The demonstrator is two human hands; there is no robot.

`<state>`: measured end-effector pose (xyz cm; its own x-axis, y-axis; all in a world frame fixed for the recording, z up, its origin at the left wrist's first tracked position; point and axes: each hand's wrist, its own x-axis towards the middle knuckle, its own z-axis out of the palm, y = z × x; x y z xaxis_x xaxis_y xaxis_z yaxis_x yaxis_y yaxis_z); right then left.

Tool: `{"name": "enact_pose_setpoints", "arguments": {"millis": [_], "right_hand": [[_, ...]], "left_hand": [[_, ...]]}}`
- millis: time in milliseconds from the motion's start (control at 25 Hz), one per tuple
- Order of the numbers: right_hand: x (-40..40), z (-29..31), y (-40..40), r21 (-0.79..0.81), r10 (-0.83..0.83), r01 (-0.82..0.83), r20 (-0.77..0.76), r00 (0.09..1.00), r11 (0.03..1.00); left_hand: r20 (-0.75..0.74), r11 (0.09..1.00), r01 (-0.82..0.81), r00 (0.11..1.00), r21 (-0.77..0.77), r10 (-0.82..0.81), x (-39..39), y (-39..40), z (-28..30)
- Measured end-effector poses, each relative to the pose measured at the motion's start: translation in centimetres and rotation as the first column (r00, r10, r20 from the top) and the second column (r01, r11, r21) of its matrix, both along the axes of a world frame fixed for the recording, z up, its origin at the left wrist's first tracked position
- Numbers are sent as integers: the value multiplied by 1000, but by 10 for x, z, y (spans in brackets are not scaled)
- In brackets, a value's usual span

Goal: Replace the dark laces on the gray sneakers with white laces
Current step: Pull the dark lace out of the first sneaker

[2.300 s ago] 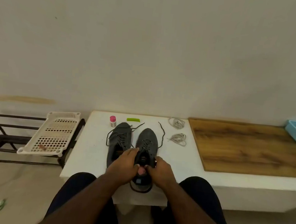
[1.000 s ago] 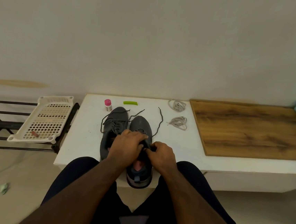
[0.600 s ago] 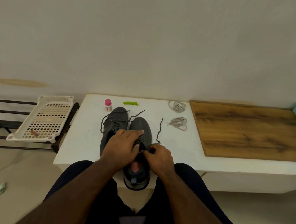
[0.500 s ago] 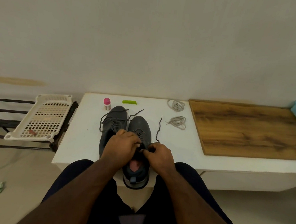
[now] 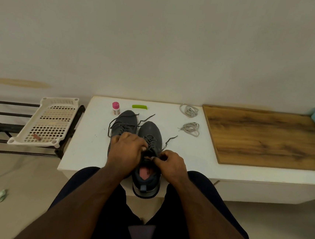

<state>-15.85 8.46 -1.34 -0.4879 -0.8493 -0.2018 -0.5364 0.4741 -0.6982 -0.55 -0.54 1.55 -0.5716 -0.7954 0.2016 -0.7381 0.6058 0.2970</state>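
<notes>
On a white table (image 5: 84, 151) beside a wooden board (image 5: 266, 141), two gray sneakers (image 5: 149, 132) stand side by side — left hand (image 5: 125, 153) and right hand (image 5: 169, 164) both pinching the nearer sneaker's dark lace (image 5: 169, 140) — white laces (image 5: 189, 128) coiled nearby.

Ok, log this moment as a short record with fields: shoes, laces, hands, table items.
shoes: two gray sneakers side by side on the white table, right sneaker nearer the edge than left sneaker
dark laces: still threaded in both
white laces: two bundles, untouched
left hand: at right sneaker's top eyelets
right hand: pinching dark lace
other: pink-capped bottle, green piece, wooden board
</notes>
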Motion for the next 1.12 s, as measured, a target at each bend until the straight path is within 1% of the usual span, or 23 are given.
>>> {"name": "enact_pose_setpoints", "arguments": {"millis": [80, 120, 160, 240, 320, 360, 480, 520, 600, 680, 1000, 1040, 1080, 1120], "right_hand": [[-1, 0, 0, -1, 6, -6, 3, 1000, 1000], [-1, 0, -1, 0, 11, -11, 0, 1000, 1000], [-2, 0, -1, 0, 16, -16, -4, 1000, 1000], [-2, 0, -1, -9, 21, -21, -8, 1000, 1000], [-2, -2, 0, -17, 21, -21, -12, 1000, 1000], [-3, -2, 0, -21, 19, -20, -13, 1000, 1000], [-2, -3, 0, -27, 16, -16, -16, 1000, 999], [-2, -3, -1, -26, 18, -19, -12, 1000, 999], [-1, -3, -2, -27, 22, -22, 2, 1000, 999], [-1, -5, -2, -32, 20, -20, 12, 1000, 999], [-2, -5, -2, -44, 13, -12, 33, 999, 999], [-1, -5, -2, -45, 7, -6, 30, 1000, 999], [-1, -5, -2, -48, -5, 6, 27, 1000, 999], [-1, -5, -2, -52, -22, 23, 23, 999, 998]], "left_hand": [[-138, 988, -150, 979, 27, 153, 8, -8, 3], [-156, 983, -181, 970, 42, 186, 11, -8, 3], [-132, 987, -159, 978, 30, 161, 11, -5, 3], [3, 1000, -12, 1000, -22, 12, 6, 3, 1], [94, 996, 84, 992, 16, -86, -2, 9, -2], [90, 994, 96, 991, 51, -101, -4, 9, -2], [-34, 990, 92, 995, 107, -89, 1, 6, 0], [-49, 987, 98, 994, 126, -93, 4, 7, 1], [-21, 977, 133, 991, 166, -131, 6, 10, 3], [54, 977, 150, 986, 151, -160, 3, 15, 2], [245, 992, 82, 964, 90, -102, -3, 12, 0], [250, 993, 85, 963, 78, -102, -3, 13, -1], [210, 995, 83, 973, 57, -93, -4, 13, 0], [133, 999, 48, 990, 26, -51, -4, 11, 3]]}}
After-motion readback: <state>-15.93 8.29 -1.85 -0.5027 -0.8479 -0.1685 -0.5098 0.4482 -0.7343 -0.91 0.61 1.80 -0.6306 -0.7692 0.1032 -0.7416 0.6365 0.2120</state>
